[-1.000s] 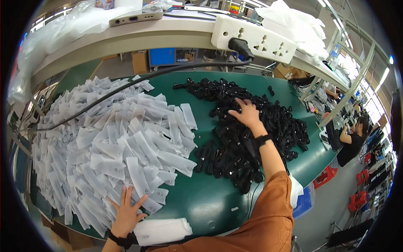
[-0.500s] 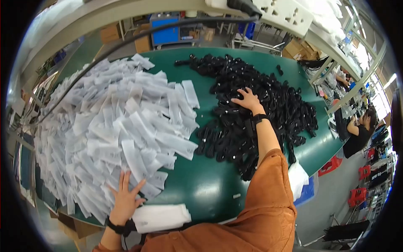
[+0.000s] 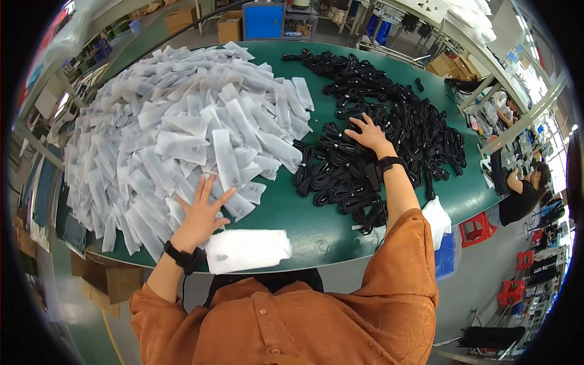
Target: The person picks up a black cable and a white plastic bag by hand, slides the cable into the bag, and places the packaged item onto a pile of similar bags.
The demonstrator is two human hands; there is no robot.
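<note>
while flat on pouches [image 3: 182, 134], left grip [image 3: 201, 213]

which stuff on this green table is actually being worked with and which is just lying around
In hand:
left hand flat on the pile of white sleeves
right hand on the heap of black coiled cables

Lying about:
white stack at the table's near edge
cardboard boxes
red stools

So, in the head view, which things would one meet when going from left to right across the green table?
Heap of white pouches → left hand → stack of white bags at the near edge → right hand → pile of black cables → green table edge.
</note>
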